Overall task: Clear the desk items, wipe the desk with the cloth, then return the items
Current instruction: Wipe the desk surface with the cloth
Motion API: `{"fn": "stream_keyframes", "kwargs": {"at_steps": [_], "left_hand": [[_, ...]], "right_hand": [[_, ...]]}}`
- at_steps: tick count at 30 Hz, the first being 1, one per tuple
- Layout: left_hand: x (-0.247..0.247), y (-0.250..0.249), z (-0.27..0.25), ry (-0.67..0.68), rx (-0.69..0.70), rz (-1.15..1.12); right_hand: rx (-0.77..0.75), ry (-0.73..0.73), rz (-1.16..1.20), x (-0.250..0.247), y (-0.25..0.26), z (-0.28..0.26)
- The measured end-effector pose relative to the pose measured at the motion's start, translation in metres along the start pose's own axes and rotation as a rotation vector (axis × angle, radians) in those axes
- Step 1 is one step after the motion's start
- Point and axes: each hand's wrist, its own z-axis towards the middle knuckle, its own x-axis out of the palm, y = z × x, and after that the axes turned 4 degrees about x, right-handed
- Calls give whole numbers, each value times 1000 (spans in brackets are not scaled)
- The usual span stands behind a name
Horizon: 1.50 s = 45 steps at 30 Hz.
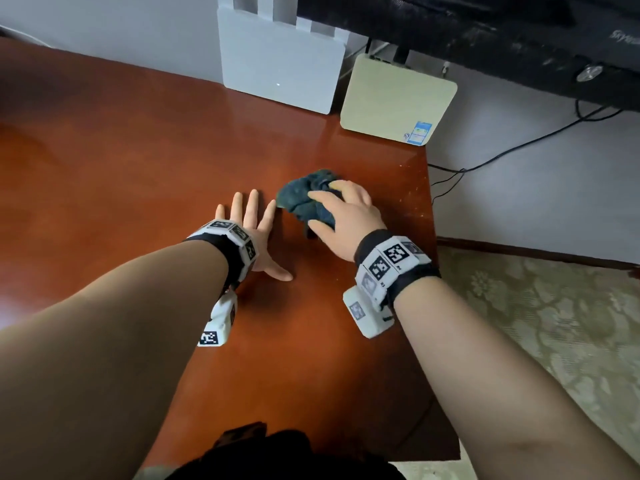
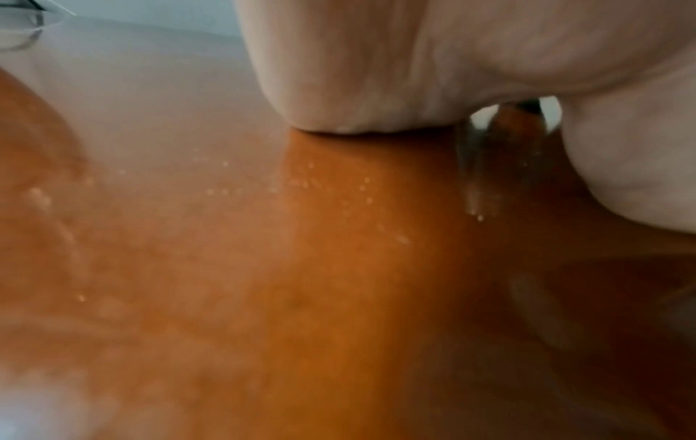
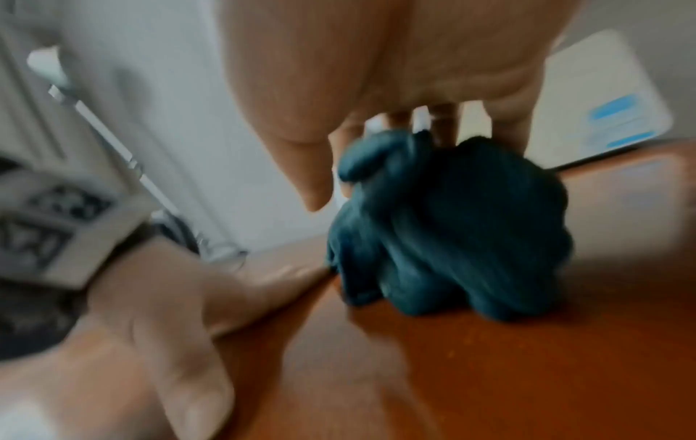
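A crumpled dark blue cloth lies on the reddish-brown desk near its right edge. My right hand grips the cloth from above, fingers curled over the bunched fabric. My left hand lies flat on the desk just left of the cloth, fingers spread and straight, holding nothing. The left wrist view shows only the palm pressed on the desk surface. In the blurred right wrist view, the left hand sits beside the cloth.
A white router and a cream-coloured box with a blue sticker stand at the desk's back right. A dark screen hangs above them. Black cables run down the wall past the desk's right edge. Patterned floor lies right.
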Motion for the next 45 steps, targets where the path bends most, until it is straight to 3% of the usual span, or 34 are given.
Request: {"fn": "stream_keyframes", "kwargs": {"at_steps": [3,7,9,14,17,20,24,25,27,29,31,34,37,40,45], "left_hand": [[0,1,3,13,-3,1],[-1,1,3,28,2,-14],[-2,0,2,26,7,-10],[-3,1,1,25,12,-13],[-1,1,1,18,21,-28],[-1,1,0,18,17,-35],[-2,0,-1,18,13,-41],[-2,0,-1,16,11,-44],[-1,1,-1,10,14,-45],[0,1,0,-1,16,-46],[1,1,1,-7,13,-43],[0,1,0,-1,13,-41],[0,1,1,6,14,-43],[0,3,2,-5,16,-50],[-8,-3,3,-49,-12,-94]], "right_hand": [[-46,132,-205,27,12,23],[-30,81,-216,34,-8,33],[93,61,-192,23,-36,34],[590,4,-59,-9,-121,10],[703,-85,97,-23,-130,-4],[576,-242,355,-39,-113,-8],[506,-262,1101,-55,-72,-3],[502,-245,1120,-54,-67,1],[518,-176,826,-48,-65,7],[570,-199,462,-37,-68,7],[508,-179,347,-27,-61,2],[306,54,148,-8,-44,3],[254,214,-163,6,-34,15],[254,157,-233,14,-30,20],[205,97,-30,-3,-38,23]]}}
